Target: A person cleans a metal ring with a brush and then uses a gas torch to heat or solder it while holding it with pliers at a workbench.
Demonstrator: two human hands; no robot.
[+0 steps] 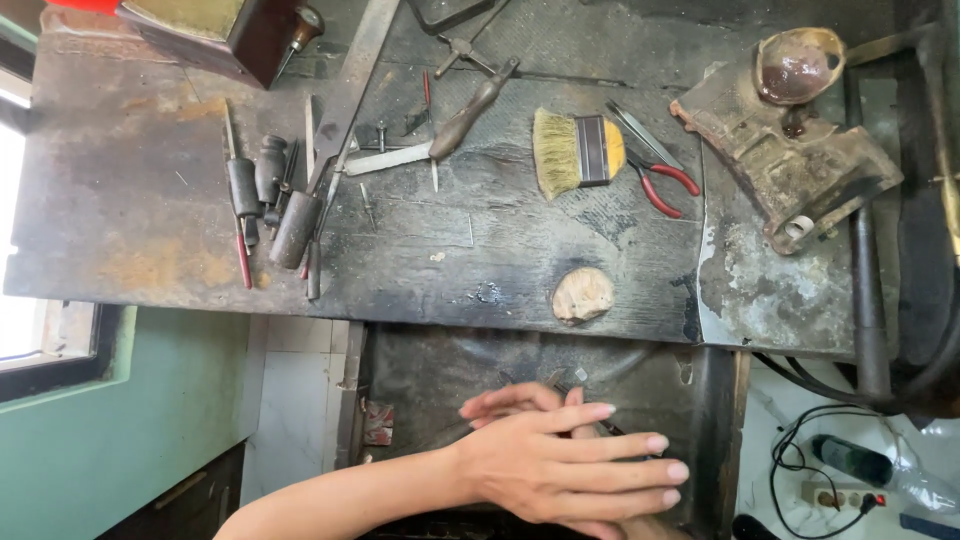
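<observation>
1. The left hand (pixel 560 465) lies flat, fingers extended, grip released, over the right hand (pixel 515 400), whose grip I cannot tell.
2. Both hover in the open drawer (pixel 420 385) below the table (pixel 130 200) near edge.
3. Brush (pixel 575 150) and pliers (pixel 660 175) lie far, well apart.

Scorched dark workbench (pixel 130 180): brush (pixel 578 150) near 12 o'clock, red-handled pliers (pixel 660 180) at 1, gravers (pixel 265 200) at 10, rusty block (pixel 790 160) at 2.
</observation>
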